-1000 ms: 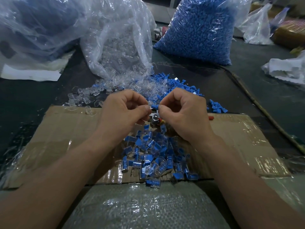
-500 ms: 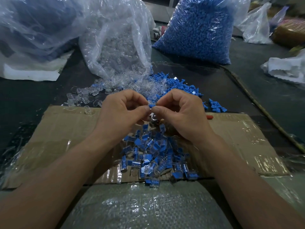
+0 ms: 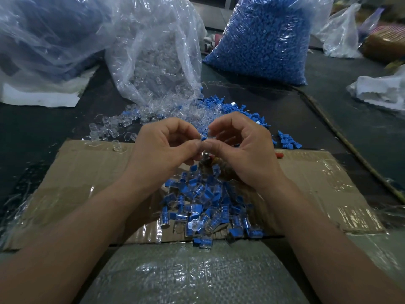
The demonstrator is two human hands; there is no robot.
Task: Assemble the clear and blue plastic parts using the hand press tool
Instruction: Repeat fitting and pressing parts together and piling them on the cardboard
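- Your left hand (image 3: 162, 148) and right hand (image 3: 243, 150) meet fingertip to fingertip above the cardboard sheet (image 3: 87, 172), both with fingers curled.
- The left hand pinches a small blue part (image 3: 203, 138) between thumb and forefinger. The right hand pinches what looks like a clear part (image 3: 210, 131) at 1 o'clock of it. I cannot tell whether the two parts touch.
- By my reading you are at the mating step, seating blue into clear by hand before any pressing.
- The hand press tool (image 3: 205, 159) sits at 6 o'clock of your fingertips, mostly hidden beneath them.
- Next, you need to square the two parts up, then lower the pair onto the tool and free one hand to work it.
- The pile of joined pieces (image 3: 206, 207) lies at 6 o'clock on the cardboard. The loose blue parts (image 3: 232, 107) wait at 12 o'clock on the worktop (image 3: 295, 119).
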